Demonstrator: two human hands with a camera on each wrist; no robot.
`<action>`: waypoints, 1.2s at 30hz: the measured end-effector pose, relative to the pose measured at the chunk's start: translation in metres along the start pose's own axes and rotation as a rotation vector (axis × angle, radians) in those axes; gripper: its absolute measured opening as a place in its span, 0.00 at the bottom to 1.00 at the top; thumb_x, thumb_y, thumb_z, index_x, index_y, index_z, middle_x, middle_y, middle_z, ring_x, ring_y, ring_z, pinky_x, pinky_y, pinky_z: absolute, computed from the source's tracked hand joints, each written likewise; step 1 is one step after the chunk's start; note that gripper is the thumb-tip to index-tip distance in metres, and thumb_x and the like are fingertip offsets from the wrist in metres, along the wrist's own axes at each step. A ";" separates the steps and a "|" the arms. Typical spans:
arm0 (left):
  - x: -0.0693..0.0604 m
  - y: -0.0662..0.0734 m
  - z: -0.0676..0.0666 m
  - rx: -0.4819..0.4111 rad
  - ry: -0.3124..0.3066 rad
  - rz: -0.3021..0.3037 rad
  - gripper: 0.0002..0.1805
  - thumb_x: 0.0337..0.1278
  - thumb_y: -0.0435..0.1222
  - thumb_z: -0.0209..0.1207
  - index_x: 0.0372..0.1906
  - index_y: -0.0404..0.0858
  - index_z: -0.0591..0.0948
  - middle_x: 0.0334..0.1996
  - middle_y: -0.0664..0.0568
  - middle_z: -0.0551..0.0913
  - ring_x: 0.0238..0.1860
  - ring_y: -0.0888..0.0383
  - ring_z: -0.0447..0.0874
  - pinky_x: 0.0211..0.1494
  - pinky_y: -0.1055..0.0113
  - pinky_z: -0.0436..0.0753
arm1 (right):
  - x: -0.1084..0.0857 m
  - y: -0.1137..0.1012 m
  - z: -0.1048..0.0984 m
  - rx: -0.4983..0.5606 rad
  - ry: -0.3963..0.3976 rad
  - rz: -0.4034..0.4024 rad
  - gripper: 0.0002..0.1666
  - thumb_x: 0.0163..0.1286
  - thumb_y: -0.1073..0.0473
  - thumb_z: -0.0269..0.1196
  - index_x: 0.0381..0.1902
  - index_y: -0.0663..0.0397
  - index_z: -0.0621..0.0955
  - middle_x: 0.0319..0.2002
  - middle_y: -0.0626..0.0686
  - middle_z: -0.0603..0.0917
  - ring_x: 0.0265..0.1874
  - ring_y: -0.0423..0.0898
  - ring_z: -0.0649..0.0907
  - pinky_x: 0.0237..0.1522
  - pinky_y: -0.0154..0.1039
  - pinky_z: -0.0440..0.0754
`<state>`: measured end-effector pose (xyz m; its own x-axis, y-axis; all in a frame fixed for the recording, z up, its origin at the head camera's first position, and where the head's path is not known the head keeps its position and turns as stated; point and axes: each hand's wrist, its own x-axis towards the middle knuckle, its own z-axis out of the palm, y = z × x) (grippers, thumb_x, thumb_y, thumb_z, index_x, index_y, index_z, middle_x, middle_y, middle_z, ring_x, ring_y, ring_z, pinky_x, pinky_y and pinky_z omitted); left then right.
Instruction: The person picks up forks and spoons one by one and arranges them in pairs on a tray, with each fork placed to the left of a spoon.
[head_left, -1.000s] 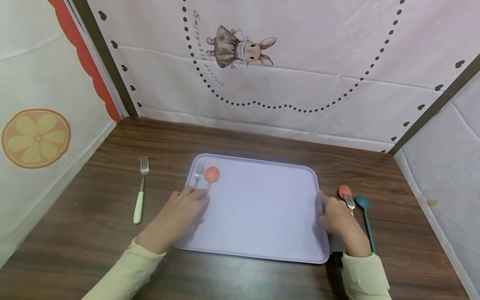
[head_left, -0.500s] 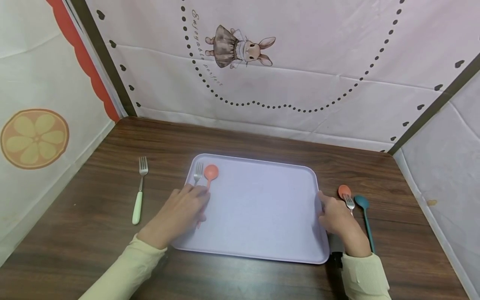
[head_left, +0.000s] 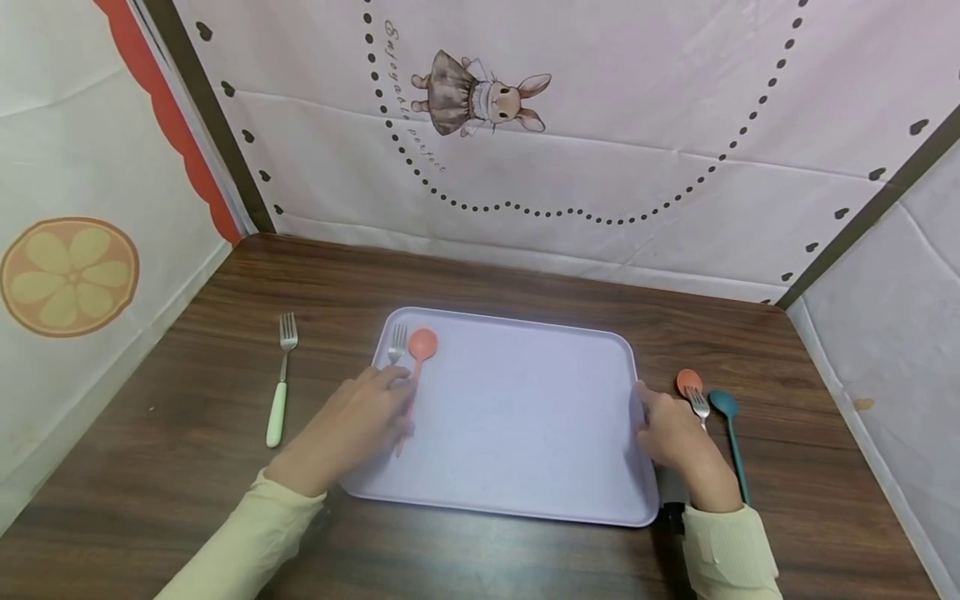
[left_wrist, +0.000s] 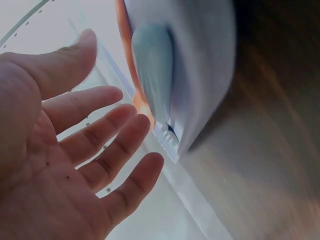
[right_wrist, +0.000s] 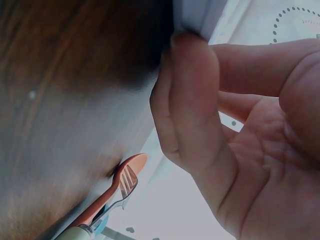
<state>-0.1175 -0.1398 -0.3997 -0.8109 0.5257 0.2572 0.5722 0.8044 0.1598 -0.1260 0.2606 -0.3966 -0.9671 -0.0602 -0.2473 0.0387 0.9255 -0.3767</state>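
Observation:
A pale lilac tray (head_left: 517,417) lies on the table in the head view. On its left side rest a fork (head_left: 397,340) and, beside it, a coral spoon (head_left: 422,343). My left hand (head_left: 356,425) is over them and hides their middle parts. In the left wrist view its fingers (left_wrist: 125,142) are spread and gently bent, apart from the fork's pale green handle (left_wrist: 152,65). At the tray's right edge, my right hand (head_left: 675,433) pinches the rim; the right wrist view has finger and thumb at the tray edge (right_wrist: 200,15).
Left of the tray lies another fork (head_left: 279,387) with a light green handle. To the right are an orange spoon (head_left: 688,382), a fork (head_left: 698,403) overlapping it, and a teal spoon (head_left: 731,433). A printed cloth wall (head_left: 600,108) stands behind the table.
My left hand has drawn back slightly to the left, with its fingers lifting off the spoon. The coral spoon has shifted a little away from me. The right hand stays at the tray edge.

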 end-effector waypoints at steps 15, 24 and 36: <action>-0.009 -0.008 -0.010 -0.037 -0.033 -0.147 0.24 0.60 0.39 0.68 0.58 0.31 0.82 0.51 0.37 0.81 0.48 0.42 0.80 0.50 0.45 0.81 | 0.001 0.003 0.000 0.001 0.005 -0.018 0.39 0.64 0.70 0.59 0.72 0.76 0.62 0.22 0.56 0.74 0.18 0.47 0.75 0.23 0.41 0.76; -0.015 -0.012 -0.011 -0.042 0.010 -0.156 0.24 0.60 0.38 0.67 0.57 0.29 0.82 0.46 0.38 0.82 0.44 0.42 0.80 0.49 0.46 0.81 | 0.000 0.003 0.001 0.010 -0.011 -0.004 0.39 0.65 0.70 0.59 0.72 0.76 0.62 0.22 0.55 0.73 0.17 0.47 0.75 0.23 0.41 0.77; -0.020 -0.017 -0.014 -0.062 0.048 -0.151 0.22 0.58 0.36 0.67 0.56 0.28 0.82 0.44 0.38 0.83 0.44 0.41 0.82 0.48 0.46 0.81 | 0.000 0.001 0.000 -0.001 -0.003 -0.002 0.39 0.63 0.71 0.60 0.71 0.76 0.63 0.26 0.57 0.77 0.18 0.47 0.76 0.23 0.41 0.77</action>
<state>-0.1090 -0.1682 -0.3941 -0.8822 0.3854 0.2706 0.4521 0.8539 0.2578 -0.1263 0.2613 -0.3973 -0.9664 -0.0636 -0.2492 0.0361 0.9258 -0.3763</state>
